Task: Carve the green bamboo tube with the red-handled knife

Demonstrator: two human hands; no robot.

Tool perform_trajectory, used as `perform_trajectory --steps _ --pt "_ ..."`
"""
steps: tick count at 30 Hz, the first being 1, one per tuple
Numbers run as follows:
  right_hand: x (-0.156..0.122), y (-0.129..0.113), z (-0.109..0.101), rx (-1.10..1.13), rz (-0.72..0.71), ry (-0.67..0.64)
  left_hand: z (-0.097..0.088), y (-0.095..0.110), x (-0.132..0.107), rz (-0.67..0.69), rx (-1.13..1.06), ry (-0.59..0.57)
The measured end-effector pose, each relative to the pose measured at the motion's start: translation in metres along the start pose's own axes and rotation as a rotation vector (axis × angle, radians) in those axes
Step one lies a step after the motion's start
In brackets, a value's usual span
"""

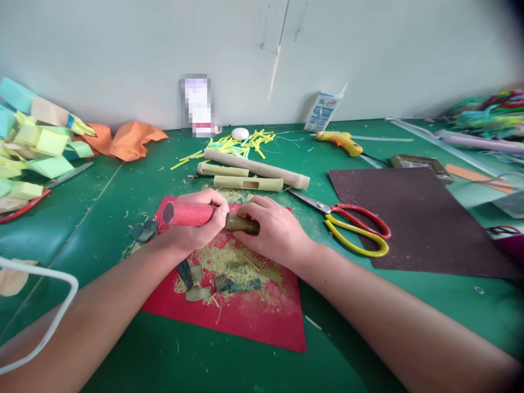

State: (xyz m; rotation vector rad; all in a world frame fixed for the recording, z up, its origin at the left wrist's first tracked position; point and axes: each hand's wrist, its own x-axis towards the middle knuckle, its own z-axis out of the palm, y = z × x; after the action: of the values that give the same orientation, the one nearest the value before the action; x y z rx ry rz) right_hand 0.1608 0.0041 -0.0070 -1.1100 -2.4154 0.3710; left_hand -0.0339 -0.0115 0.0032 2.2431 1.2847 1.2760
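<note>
Evidently the left hand [196,229] is wrapped tight around a red tool handle [186,213], the right hand [276,234] clamped on a short bamboo piece [242,224] over the red mat [262,322] (shavings [233,262] beneath); stiff, light, probably slick-skinned, best held mid-length.

At frame centre the left hand [196,221] grips a red-handled tool [188,213], and the right hand [274,229] holds a greenish bamboo piece [242,224] over a red mat [262,316] strewn with shavings [233,265]; scissors [356,226] lie right on the green worktop [123,207]
</note>
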Motion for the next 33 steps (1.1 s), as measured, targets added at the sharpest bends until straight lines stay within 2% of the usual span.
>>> perform_trajectory --steps 23,26,30,33 --pt "0.002 0.003 0.003 0.055 -0.048 -0.003 -0.001 -0.001 -0.001 -0.032 -0.004 -0.056" --pt "0.002 0.002 0.004 0.067 -0.045 -0.015 0.001 -0.002 0.001 -0.109 -0.155 -0.090" --pt "0.001 0.002 0.004 0.086 -0.040 -0.024 0.001 -0.007 0.005 -0.302 -0.356 -0.116" --pt "0.001 0.002 0.004 0.089 -0.019 -0.031 0.000 -0.012 0.006 -0.353 -0.416 -0.137"
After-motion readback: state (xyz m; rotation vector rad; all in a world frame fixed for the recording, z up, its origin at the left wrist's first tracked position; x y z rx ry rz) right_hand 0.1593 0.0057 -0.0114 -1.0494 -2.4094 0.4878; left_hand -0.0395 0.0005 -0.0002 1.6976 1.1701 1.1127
